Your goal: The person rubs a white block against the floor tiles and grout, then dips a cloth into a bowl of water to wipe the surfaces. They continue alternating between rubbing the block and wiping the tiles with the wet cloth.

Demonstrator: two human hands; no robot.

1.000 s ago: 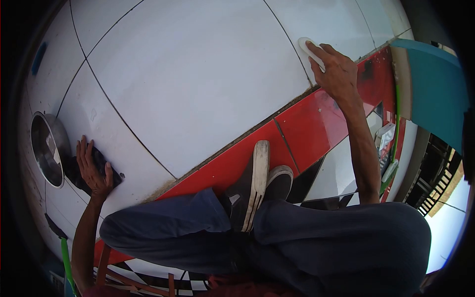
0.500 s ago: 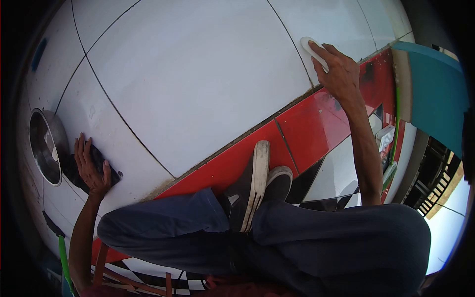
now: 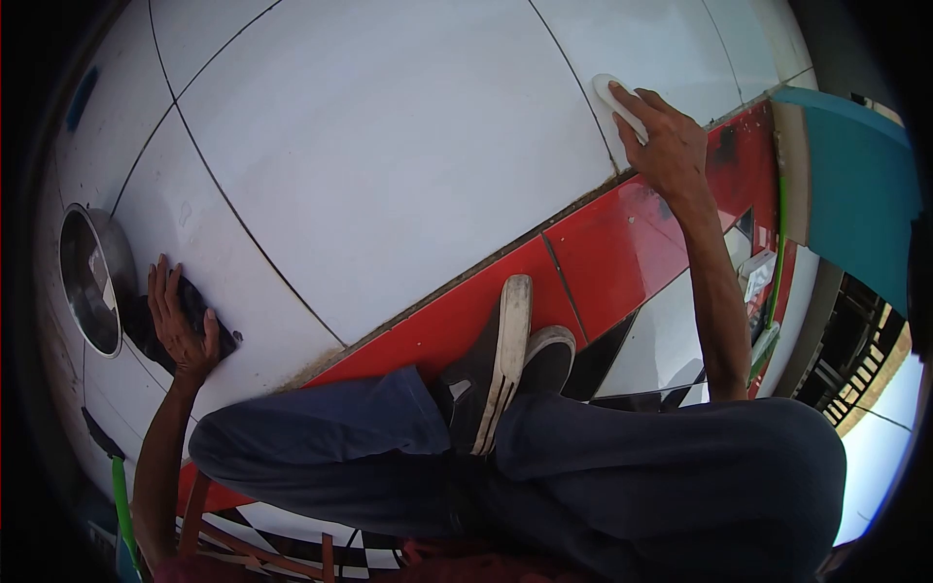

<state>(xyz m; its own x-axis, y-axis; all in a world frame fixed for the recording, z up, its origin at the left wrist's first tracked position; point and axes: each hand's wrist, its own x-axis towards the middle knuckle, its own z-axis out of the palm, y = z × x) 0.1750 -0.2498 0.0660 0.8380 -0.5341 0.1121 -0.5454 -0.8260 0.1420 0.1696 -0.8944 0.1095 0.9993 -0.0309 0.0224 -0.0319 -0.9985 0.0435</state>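
Note:
My left hand (image 3: pixel 179 323) lies flat with its fingers stretched out on a crumpled black cloth (image 3: pixel 209 316), which rests on the white tiles. Just left of it a round metal bowl (image 3: pixel 119 257) stands on the same tiles. Over at the upper right, my right hand (image 3: pixel 671 146) is closed on a white oval block (image 3: pixel 609 89) and presses it against a white tile. The underside of this block is hidden, and its exact kind cannot be made out.
Red tiles (image 3: pixel 603 255) edge the white tiled surface (image 3: pixel 408 155). My shoes (image 3: pixel 505 360) rest by that edge, below my bent legs. A green-handled tool (image 3: pixel 121 496) lies at lower left. At right are a teal panel (image 3: pixel 860 185) and a small white box (image 3: pixel 756 272).
Very little differs. The view has shifted slightly; my left hand stays on the black cloth and my right hand keeps the white oval block at nearly the same spot.

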